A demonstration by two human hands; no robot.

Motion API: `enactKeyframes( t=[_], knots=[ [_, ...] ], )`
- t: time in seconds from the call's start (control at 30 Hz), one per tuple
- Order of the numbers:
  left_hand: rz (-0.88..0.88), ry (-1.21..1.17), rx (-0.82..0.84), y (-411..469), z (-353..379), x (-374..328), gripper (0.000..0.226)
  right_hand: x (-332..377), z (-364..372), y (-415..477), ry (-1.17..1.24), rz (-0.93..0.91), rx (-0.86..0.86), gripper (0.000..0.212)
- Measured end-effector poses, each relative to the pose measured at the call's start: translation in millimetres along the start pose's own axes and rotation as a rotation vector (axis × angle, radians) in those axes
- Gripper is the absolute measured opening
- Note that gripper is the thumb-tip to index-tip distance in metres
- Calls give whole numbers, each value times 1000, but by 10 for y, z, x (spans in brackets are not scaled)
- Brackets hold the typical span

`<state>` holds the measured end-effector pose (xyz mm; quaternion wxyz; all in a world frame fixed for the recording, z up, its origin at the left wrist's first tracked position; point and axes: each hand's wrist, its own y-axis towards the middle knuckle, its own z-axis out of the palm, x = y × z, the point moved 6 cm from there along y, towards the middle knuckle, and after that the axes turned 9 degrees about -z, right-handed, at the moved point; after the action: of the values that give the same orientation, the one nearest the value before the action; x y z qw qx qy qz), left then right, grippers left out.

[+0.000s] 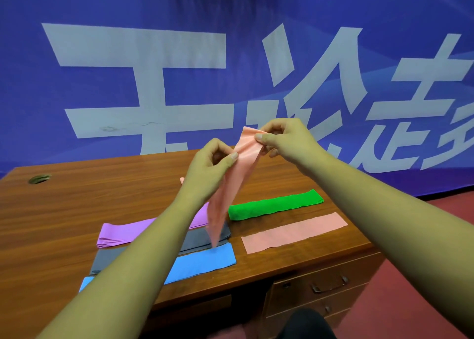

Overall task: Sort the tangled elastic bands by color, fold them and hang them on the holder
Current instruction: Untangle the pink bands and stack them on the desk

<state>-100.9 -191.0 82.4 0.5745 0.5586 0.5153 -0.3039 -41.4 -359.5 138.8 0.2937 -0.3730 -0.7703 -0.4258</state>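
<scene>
A pink elastic band [232, 184] hangs in the air above the wooden desk [77, 202]. My right hand [284, 140] pinches its top end. My left hand [211, 166] pinches its edge a little lower. The band's lower tip dangles over a grey band [202, 240]. Flat on the desk lie a purple band [123, 233], a blue band [202, 263], a green band [275, 204] and another pink band [295, 232]. My left forearm covers part of the purple, grey and blue bands. No holder is in view.
A round cable hole [39, 179] sits at the desk's far left. Drawers with a metal handle [329, 284] are under the desk on the right. A blue banner with large white characters [154, 82] stands right behind the desk. Red floor [423, 300] lies to the right.
</scene>
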Motion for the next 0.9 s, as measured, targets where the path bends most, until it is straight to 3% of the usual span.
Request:
enactKeyframes(
  t=[0.17,0.3,0.43,0.53,0.63,0.7,0.9],
  knots=[
    [-150,-124,149,-20,136,174,12,98,20,47,11,-21,-68,11],
    [-211,-40,350,-134,189,276,5,-2,-107,99,93,69,-128,13],
    [-320,133,482,-170,141,469,23,-180,-250,96,175,149,-215,11],
    [-352,237,476,-185,96,582,25,-313,-330,69,185,197,-244,11],
    [-309,318,519,-242,94,565,8,-446,-407,64,239,251,-298,10],
    [-292,367,534,-259,63,624,12,-521,-496,59,245,291,-340,15],
    [-198,66,411,-256,13,682,19,-651,-588,9,257,328,-332,11]
  ],
)
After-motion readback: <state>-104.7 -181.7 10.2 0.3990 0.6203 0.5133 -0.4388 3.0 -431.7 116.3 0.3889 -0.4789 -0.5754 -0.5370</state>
